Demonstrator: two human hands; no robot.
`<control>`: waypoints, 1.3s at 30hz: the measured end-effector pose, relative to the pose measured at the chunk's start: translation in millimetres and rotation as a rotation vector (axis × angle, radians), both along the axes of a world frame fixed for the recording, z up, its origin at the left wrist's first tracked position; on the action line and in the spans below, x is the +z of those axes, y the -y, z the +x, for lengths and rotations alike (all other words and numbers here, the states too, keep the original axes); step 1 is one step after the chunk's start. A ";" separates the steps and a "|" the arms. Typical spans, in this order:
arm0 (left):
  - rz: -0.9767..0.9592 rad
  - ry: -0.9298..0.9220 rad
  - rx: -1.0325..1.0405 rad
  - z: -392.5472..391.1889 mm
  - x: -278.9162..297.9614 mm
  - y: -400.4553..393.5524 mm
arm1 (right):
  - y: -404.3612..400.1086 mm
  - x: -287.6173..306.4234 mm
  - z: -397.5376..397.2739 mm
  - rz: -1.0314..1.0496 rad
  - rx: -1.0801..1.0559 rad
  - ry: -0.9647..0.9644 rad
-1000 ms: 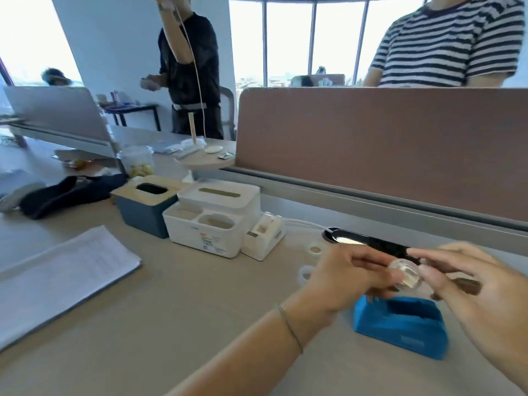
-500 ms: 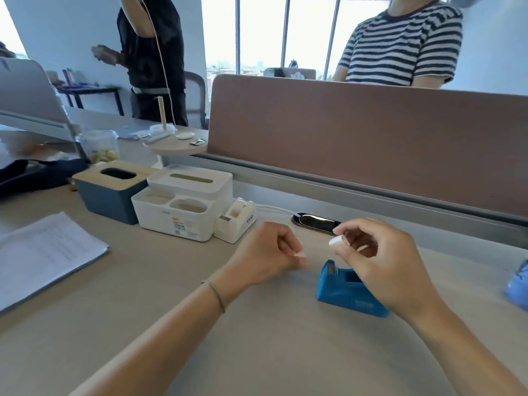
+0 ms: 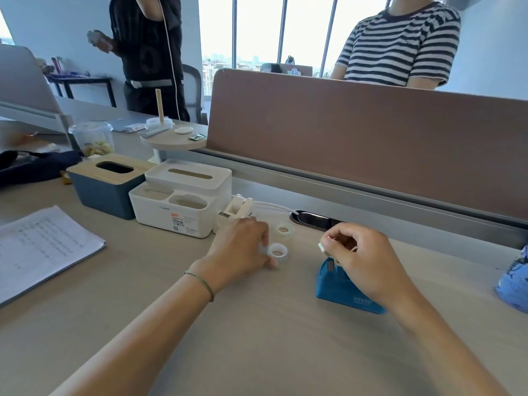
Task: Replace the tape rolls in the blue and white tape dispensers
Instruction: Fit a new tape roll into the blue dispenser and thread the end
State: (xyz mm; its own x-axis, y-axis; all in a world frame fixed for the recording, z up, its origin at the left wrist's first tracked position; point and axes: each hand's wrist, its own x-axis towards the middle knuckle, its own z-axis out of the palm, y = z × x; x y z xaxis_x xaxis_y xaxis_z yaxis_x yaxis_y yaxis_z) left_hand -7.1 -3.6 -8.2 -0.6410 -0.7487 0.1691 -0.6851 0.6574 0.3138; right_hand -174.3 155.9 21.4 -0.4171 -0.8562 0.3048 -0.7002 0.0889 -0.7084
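The blue tape dispenser [image 3: 343, 290] stands on the desk, partly hidden by my right hand [image 3: 360, 261]. That hand is curled above its front end and pinches a small white piece [image 3: 322, 247], likely the spool core. My left hand [image 3: 243, 250] rests on the desk with its fingers closed around a clear tape roll [image 3: 277, 252]. A second clear tape roll [image 3: 283, 230] lies just behind it. The white tape dispenser [image 3: 237, 210] stands behind my left hand, against the white organiser box.
A white organiser box [image 3: 183, 204] and a blue tissue box [image 3: 108, 184] stand at the left, with papers [image 3: 43, 250] nearer me. A brown desk divider [image 3: 371, 144] runs across the back, two persons behind it. A blue patterned object [image 3: 514, 284] sits at the right edge.
My left hand moved to the left and took hold of a tape roll on the desk. My right hand still holds the small white piece, now lower, over the blue dispenser.
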 end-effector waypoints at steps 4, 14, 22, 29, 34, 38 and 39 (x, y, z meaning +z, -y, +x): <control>0.004 0.005 -0.187 -17.9 -13.9 -7.9 | -1.0 2.0 0.5 -0.003 0.003 -0.013; 0.670 -0.644 -0.125 -22.2 -5.8 -18.3 | -1.2 -4.6 9.5 -0.056 -0.036 -0.081; 0.897 -0.720 -0.229 -22.4 9.1 -39.3 | 0.4 -10.3 18.3 -0.145 -0.075 -0.371; 0.939 -0.664 -0.302 -22.0 11.9 -41.9 | -1.5 -9.2 17.0 -0.180 -0.028 -0.523; 0.928 -0.588 -0.374 -18.2 14.4 -37.8 | -1.3 -6.9 14.4 -0.170 -0.003 -0.417; 0.912 -0.551 -0.420 -16.5 13.6 -33.7 | -0.5 -3.7 11.3 -0.073 0.081 -0.214; 0.920 -0.556 -0.411 -16.0 13.3 -33.0 | -0.6 -3.2 9.9 -0.069 0.101 -0.199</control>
